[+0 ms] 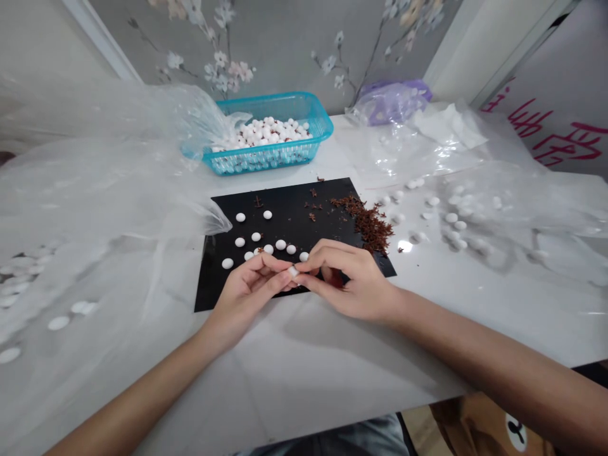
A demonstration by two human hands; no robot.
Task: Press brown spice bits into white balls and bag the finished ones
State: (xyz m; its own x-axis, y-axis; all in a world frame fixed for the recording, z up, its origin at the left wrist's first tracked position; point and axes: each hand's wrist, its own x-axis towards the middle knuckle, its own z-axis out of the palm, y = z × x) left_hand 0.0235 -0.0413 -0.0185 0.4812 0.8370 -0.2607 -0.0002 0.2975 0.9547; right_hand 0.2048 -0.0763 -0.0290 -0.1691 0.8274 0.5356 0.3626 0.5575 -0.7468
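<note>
At the near edge, below the white table (266, 367), the person's clothed lap (351, 438) shows, with a brown item bearing a bear's face (515, 432) to its right. Both forearms reach in over the tabletop. The left hand (249, 282) and the right hand (354, 278) meet above the front edge of a black mat (294, 206), fingertips closed from both sides on a small white piece (293, 272) (partly hidden by the fingers, so its full shape cannot be told). Just beyond the hands, loose white balls (280, 245) lie scattered on the mat; a reddish-brown bit rests at one of them. A heap of small branching brown pieces (373, 225) spreads across the mat's right edge onto the table, and a few strays lie farther back on the mat.

To the left lies a large clear plastic bag (118, 183); to the right, another clear bag (503, 202) with white balls showing in or under it. Behind the mat stands a blue basket (311, 111) holding many white balls. A purple bag (394, 101) sits back right, before a grey flowered panel (285, 50).
</note>
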